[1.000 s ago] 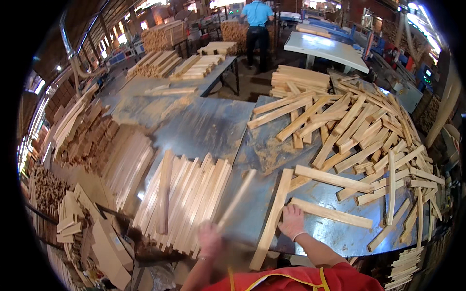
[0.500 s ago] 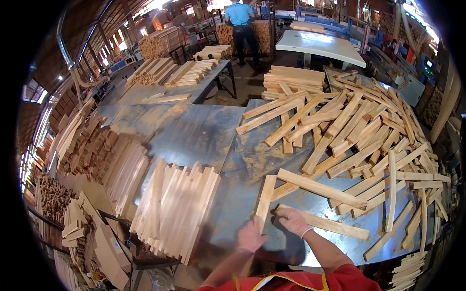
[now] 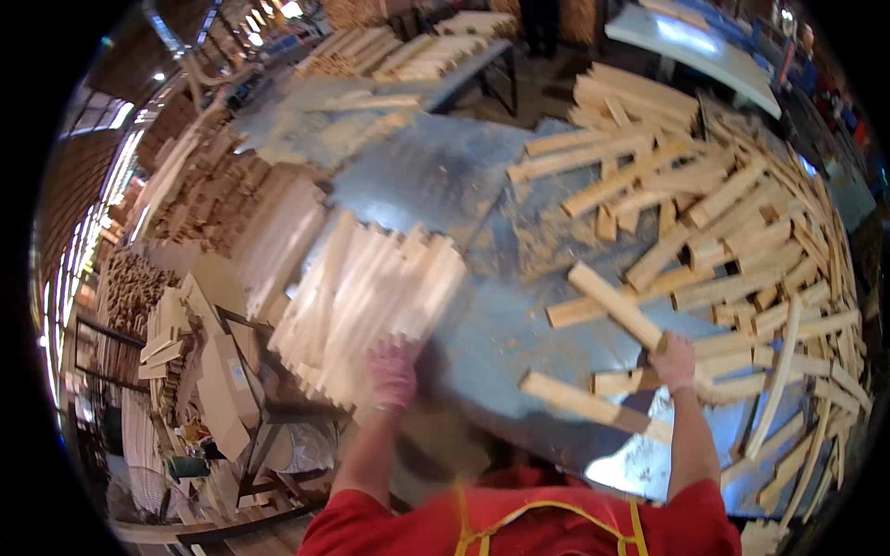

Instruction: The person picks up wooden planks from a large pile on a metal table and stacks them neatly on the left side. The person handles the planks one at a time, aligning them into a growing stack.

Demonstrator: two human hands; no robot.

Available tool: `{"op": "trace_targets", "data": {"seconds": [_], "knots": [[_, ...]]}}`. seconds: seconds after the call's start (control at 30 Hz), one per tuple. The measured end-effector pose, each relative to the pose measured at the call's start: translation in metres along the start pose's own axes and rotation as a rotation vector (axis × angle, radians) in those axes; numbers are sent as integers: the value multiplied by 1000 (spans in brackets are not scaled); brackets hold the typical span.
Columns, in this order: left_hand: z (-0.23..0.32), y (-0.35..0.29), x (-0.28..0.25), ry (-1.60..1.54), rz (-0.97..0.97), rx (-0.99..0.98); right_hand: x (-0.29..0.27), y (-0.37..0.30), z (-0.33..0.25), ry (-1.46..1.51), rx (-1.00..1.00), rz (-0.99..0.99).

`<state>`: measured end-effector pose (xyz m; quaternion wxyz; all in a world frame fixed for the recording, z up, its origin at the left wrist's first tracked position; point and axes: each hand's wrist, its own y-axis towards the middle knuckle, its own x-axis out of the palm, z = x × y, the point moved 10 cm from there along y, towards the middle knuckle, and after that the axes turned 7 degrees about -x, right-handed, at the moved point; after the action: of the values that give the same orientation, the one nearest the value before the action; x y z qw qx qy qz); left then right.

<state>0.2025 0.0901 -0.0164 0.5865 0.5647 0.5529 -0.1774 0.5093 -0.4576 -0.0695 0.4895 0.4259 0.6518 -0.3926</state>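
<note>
My right hand [image 3: 672, 360] is closed around the near end of a pale wooden strip [image 3: 614, 304], which slants away to the far left over the metal table. Another strip [image 3: 593, 406] lies on the table, nearer to me and to the left of that hand. My left hand [image 3: 393, 373] rests at the near right edge of a flat row of wooden strips [image 3: 371, 296] laid side by side. Its fingers point away from me and look spread, slightly blurred, with no separate strip visible in them.
A large loose heap of strips [image 3: 742, 232] covers the right side of the metal table [image 3: 501, 324]. More stacked strips [image 3: 209, 195] stand at the left. Bundles [image 3: 436, 57] lie on a farther table. Brown boards [image 3: 218, 361] lean low left. A person's legs [image 3: 540, 26] show at the back.
My left hand has moved left from the strip it held to the row. My right hand has moved right and away and taken hold of another strip. The view has tilted downward.
</note>
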Motion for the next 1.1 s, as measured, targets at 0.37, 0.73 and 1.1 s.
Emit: {"op": "trace_targets", "data": {"seconds": [0.37,0.73,1.1], "knots": [[161,6,-47,-781,-1089,30,-43,-96,-317,-1,-785,347],[17,5,14,-259,-294,-56,20,-183,-176,1,-568,-123],[209,-20,-28,-575,-678,500,29,-82,-209,-96,-700,-188]]}}
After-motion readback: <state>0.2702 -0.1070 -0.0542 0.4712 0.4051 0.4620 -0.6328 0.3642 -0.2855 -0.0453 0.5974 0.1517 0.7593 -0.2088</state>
